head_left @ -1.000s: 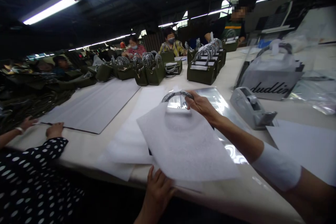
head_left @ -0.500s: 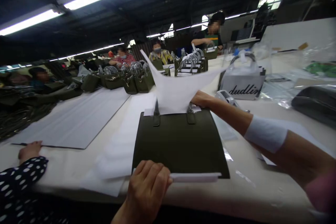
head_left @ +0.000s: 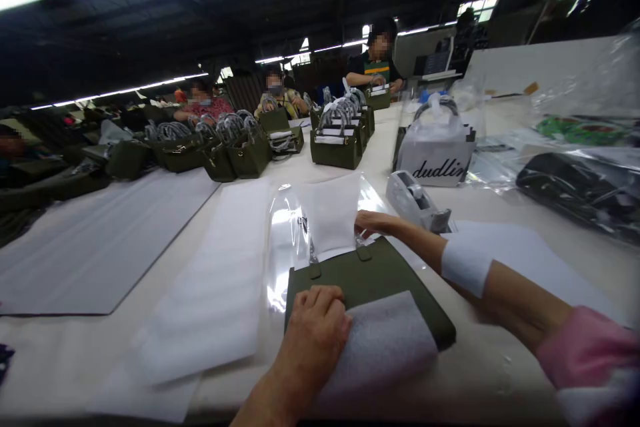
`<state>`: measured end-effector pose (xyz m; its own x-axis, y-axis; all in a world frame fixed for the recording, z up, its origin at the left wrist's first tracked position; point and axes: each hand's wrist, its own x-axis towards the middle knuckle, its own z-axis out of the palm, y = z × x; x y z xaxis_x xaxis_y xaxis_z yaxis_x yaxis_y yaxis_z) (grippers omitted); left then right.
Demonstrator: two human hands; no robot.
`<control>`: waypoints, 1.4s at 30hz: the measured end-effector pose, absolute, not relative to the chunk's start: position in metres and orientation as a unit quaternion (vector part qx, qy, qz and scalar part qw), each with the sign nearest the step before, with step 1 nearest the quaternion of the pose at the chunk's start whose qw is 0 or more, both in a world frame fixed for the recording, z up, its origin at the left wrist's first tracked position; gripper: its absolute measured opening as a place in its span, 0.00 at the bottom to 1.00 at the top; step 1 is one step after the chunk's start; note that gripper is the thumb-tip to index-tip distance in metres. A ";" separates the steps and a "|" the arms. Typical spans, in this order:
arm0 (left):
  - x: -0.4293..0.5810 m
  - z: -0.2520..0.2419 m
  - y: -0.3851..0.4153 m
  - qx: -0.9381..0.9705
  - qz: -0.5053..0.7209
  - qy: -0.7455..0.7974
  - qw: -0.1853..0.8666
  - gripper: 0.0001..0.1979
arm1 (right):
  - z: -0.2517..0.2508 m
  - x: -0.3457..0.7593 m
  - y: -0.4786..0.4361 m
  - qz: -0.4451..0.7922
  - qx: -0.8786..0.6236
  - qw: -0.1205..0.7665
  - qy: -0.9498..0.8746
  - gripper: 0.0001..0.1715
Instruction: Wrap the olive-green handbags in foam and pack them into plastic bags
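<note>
On table before me, olive handbag [head_left: 370, 273] lies flat. Left hand [head_left: 317, 320] curls onto soft, light foam sheet [head_left: 385, 343] over its near edge. Right hand [head_left: 373, 221] at handle end, grip unclear. Panel looks stiff, smooth; hold by edges.

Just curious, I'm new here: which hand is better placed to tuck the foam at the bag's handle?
Right, probably. The right hand rests by the handle foam; the left hand pins the near foam on the bag.

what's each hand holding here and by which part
left hand clasps the folded edge of the foam sheet against the olive handbag; right hand seems to hold the foam-wrapped handle near its base
</note>
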<state>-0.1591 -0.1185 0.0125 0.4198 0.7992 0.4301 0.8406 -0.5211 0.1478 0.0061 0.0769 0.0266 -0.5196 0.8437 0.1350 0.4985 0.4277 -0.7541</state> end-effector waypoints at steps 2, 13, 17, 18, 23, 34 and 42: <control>-0.160 0.014 -0.117 -0.834 -0.230 -0.500 0.024 0.03 | 0.036 0.030 0.062 0.286 -0.454 0.298 -0.790 0.18; -0.170 0.042 -0.082 -0.836 -0.241 -0.488 0.068 0.06 | 0.022 0.084 -0.074 -0.075 -0.089 0.253 -0.960 0.19; -0.154 0.101 0.012 -0.798 -0.255 -0.495 0.229 0.28 | 0.013 0.084 -0.066 -0.033 -0.100 0.266 -0.958 0.21; -0.147 0.113 0.034 -0.801 -0.225 -0.512 0.214 0.31 | 0.012 0.086 -0.066 -0.024 -0.106 0.259 -0.960 0.22; -0.117 0.121 0.045 -0.872 -0.096 -0.478 0.052 0.12 | 0.002 0.089 -0.069 0.008 -0.139 0.252 -0.958 0.22; -0.113 0.011 -0.094 -0.882 -0.257 -0.353 0.175 0.13 | -0.024 0.086 -0.077 -0.024 -0.198 0.389 -0.900 0.20; -0.117 0.018 -0.094 -0.899 -0.229 -0.306 0.215 0.14 | -0.036 0.088 -0.081 -0.032 -0.276 0.452 -0.848 0.24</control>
